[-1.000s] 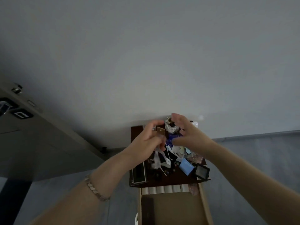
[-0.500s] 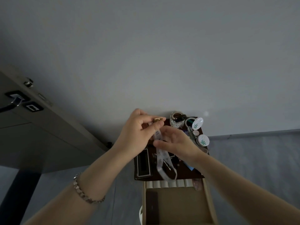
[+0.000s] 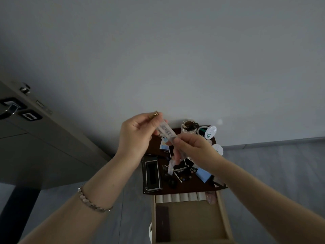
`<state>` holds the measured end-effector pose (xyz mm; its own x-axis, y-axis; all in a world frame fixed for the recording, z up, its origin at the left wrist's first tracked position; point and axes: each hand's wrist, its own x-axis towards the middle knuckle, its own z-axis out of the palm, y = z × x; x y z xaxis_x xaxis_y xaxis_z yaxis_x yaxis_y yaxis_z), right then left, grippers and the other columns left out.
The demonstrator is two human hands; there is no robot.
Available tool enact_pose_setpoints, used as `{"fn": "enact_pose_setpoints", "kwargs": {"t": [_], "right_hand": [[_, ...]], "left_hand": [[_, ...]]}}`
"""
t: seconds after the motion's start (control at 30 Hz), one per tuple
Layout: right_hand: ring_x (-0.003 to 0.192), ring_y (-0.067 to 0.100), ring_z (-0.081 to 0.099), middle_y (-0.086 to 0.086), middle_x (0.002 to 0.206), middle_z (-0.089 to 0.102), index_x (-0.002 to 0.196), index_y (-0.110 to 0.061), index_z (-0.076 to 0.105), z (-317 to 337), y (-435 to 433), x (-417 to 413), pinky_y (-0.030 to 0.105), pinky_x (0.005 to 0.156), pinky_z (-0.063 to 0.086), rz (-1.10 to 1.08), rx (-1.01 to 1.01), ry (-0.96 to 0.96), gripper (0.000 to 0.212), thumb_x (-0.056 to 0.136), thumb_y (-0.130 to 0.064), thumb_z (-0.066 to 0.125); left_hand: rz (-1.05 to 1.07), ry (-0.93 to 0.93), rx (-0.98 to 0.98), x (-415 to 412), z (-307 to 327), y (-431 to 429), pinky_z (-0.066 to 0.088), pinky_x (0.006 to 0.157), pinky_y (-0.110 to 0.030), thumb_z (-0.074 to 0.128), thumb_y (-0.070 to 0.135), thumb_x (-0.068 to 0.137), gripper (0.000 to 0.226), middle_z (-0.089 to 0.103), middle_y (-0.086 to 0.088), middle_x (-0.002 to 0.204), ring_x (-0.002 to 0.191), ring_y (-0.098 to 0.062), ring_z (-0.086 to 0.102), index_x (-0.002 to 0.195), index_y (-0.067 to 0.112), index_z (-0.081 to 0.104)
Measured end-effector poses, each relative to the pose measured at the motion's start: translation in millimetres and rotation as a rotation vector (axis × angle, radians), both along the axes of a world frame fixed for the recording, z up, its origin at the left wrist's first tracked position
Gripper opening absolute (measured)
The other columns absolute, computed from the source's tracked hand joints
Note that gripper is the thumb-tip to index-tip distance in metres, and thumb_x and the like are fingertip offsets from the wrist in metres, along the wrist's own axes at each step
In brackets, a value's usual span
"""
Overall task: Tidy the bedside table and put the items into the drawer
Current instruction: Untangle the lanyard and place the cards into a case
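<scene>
Lifted since half a second ago, the pale strip (image 3: 166,131) now stretches between both hands.
Nearest, the drawer (image 3: 222,214) stands open; beyond, the bedside table (image 3: 193,188) is cluttered. Above it the right hand (image 3: 195,149) grips the strip's lower part, the left hand (image 3: 135,136) pinches its gold-tipped top. Probably gathering it up; next, lower it into the drawer.

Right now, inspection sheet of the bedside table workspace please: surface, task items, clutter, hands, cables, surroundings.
Surface: dark bedside table, crowded; drawer below it open.
Job's things: patterned strip held up over the table; pale rolls and a dark flat item in the drawer.
Clutter: glass jar, white round lids, blue box, black-framed box.
Grippers: left hand pinches the strip's gold end; right hand grips it lower down.
Cables: nothing seen.
Surroundings: grey wall, grey floor, door with handle at left.
</scene>
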<state>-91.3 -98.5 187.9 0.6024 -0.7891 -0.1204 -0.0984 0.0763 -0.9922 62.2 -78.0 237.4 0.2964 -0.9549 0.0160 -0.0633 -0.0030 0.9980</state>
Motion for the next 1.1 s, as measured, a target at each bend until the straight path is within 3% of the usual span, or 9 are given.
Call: {"fn": "enact_pose_setpoints", "kwargs": {"t": [0.07, 0.17, 0.27, 0.4, 0.63, 0.83, 0.93, 1.0, 1.1], "right_hand": [[0.050, 0.010, 0.056, -0.005, 0.055, 0.058, 0.090, -0.016, 0.062, 1.3, 0.3, -1.7, 0.038, 0.068, 0.057, 0.030, 0.088, 0.016, 0.018, 0.094, -0.020, 0.045], [0.041, 0.005, 0.046, -0.005, 0.051, 0.053, 0.090, -0.010, 0.064, 4.9, 2.3, 1.4, 0.022, 0.051, 0.053, -0.002, 0.207, 0.005, 0.019, 0.095, -0.018, 0.047], [0.038, 0.004, 0.045, -0.004, 0.050, 0.055, 0.088, -0.006, 0.064, 9.3, 0.9, 5.5, 0.019, 0.045, 0.050, -0.080, 0.299, -0.007, 0.020, 0.095, -0.015, 0.048], [0.041, 0.009, 0.045, 0.001, 0.057, 0.056, 0.080, -0.004, 0.062, 19.1, 1.9, 7.5, 0.020, 0.043, 0.046, -0.108, 0.409, -0.091, 0.023, 0.091, -0.022, 0.053], [0.041, 0.010, 0.043, 0.001, 0.056, 0.054, 0.078, -0.007, 0.058, 14.9, -2.1, 0.7, 0.023, 0.045, 0.043, -0.166, 0.568, -0.245, 0.035, 0.080, -0.041, 0.054], [0.040, 0.006, 0.041, 0.001, 0.057, 0.051, 0.084, -0.006, 0.062, 11.2, -1.8, -0.9, 0.020, 0.043, 0.044, -0.189, 0.520, -0.250, 0.016, 0.089, -0.017, 0.053], [0.040, 0.005, 0.039, -0.002, 0.057, 0.051, 0.088, -0.005, 0.060, 10.9, -2.8, -1.4, 0.019, 0.044, 0.044, -0.190, 0.546, -0.285, 0.018, 0.092, -0.018, 0.048], [0.040, 0.004, 0.038, -0.004, 0.054, 0.049, 0.087, -0.006, 0.058, 11.5, -2.0, -0.5, 0.018, 0.043, 0.043, -0.163, 0.567, -0.321, 0.019, 0.092, -0.020, 0.047], [0.039, 0.004, 0.036, -0.006, 0.050, 0.046, 0.080, -0.011, 0.057, 11.7, 0.7, 2.5, 0.017, 0.042, 0.042, -0.130, 0.600, -0.340, 0.022, 0.094, -0.023, 0.044]], "left_hand": [[0.069, 0.045, 0.013, 4.5, -1.7, -2.9, 0.040, 0.041, -0.015, 0.061, 0.011, 0.086, 0.012, 0.071, 0.003, 0.065, 0.046, -0.003, 0.052, 0.080, 0.018, 0.069], [0.044, -0.122, -0.045, 8.1, -7.2, -1.6, 0.052, 0.054, -0.014, 0.060, 0.006, 0.087, 0.014, 0.072, 0.009, 0.072, 0.055, -0.002, 0.061, 0.090, 0.018, 0.068], [-0.064, -0.673, -0.219, 9.1, -20.4, 3.5, 0.056, 0.074, -0.021, 0.062, 0.009, 0.086, 0.022, 0.071, 0.004, 0.093, 0.079, -0.004, 0.067, 0.108, 0.013, 0.067], [-0.152, -1.159, -0.459, 4.9, -29.8, 4.5, 0.052, 0.052, -0.032, 0.053, 0.014, 0.081, 0.011, 0.071, -0.005, 0.077, 0.063, -0.022, 0.065, 0.090, 0.020, 0.051], [-0.195, -1.228, -0.541, 3.4, -41.5, 2.0, 0.055, 0.072, -0.034, 0.053, 0.009, 0.082, 0.019, 0.071, -0.010, 0.098, 0.090, -0.022, 0.063, 0.089, -0.001, 0.069], [-0.182, -0.909, -0.529, 2.5, -43.4, 3.1, 0.046, 0.085, -0.017, 0.060, 0.008, 0.082, 0.018, 0.066, -0.002, 0.107, 0.098, -0.008, 0.057, 0.099, 0.008, 0.066], [-0.100, -0.325, -0.018, -7.7, -34.4, 5.2, 0.046, 0.089, -0.018, 0.069, 0.029, 0.077, 0.044, 0.059, 0.012, 0.114, 0.101, 0.001, 0.054, 0.119, 0.022, 0.054], [-0.265, 0.177, 0.261, -7.6, -36.8, 0.5, 0.045, 0.100, -0.037, 0.067, 0.037, 0.077, 0.044, 0.065, 0.000, 0.112, 0.105, -0.013, 0.058, 0.115, 0.016, 0.060], [-0.409, 0.391, 0.316, -10.3, -41.9, 2.6, 0.050, 0.090, -0.037, 0.061, 0.034, 0.080, 0.025, 0.070, -0.006, 0.098, 0.095, -0.016, 0.064, 0.098, 0.021, 0.072]]}}
